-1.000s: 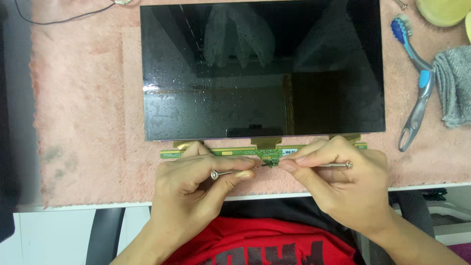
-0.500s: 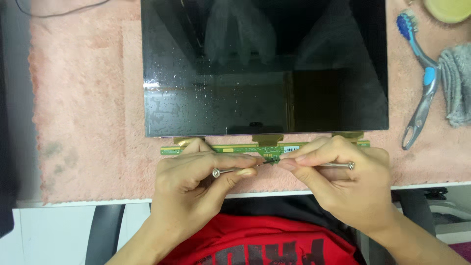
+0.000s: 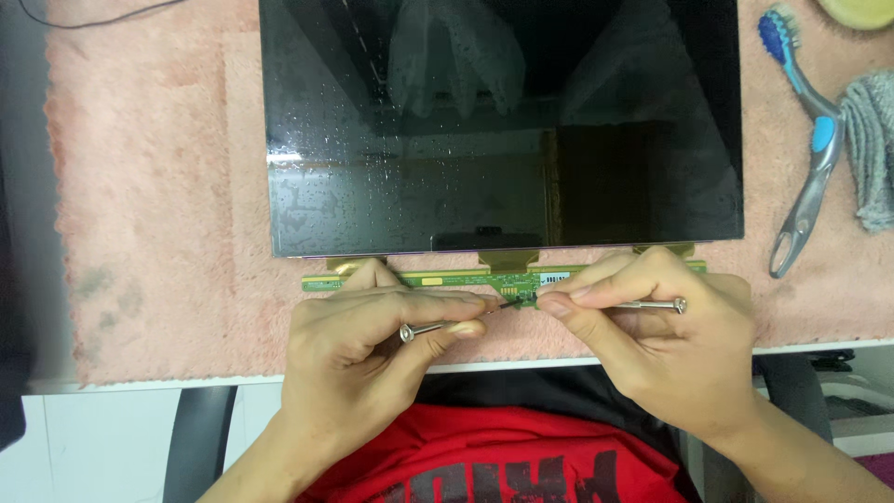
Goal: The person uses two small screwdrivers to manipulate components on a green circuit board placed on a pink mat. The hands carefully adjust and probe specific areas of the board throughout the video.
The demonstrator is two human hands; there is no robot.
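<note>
Directly below the head camera, a pink towel covers most of the surface, and a dark glass display panel lies flat on it, reaching from the far edge down toward the near edge. Water droplets speckle the panel's left and middle. Along the panel's near edge, gold flex tabs join it to a narrow green circuit strip, which runs parallel to the surface's near edge. Toward the right edge of the surface lie a blue and grey toothbrush and, just beside it, a grey cloth; both are well apart from the strip. A yellow round thing shows at the far right corner, cut off by the frame. Nothing lies between the hands and the strip.

The left hand rests on the towel at the near edge, fingers curled and pinched around a thin metal tool whose dark tip points right, up to the strip. The right hand mirrors it, thumb and forefinger closed on a second thin metal tool lying nearly level, its round end pointing right and its tip meeting the strip near the middle. Both tips come together at one spot on the strip, just below the central flex tab. Both wrists extend back over the near edge, above a red shirt.
</note>
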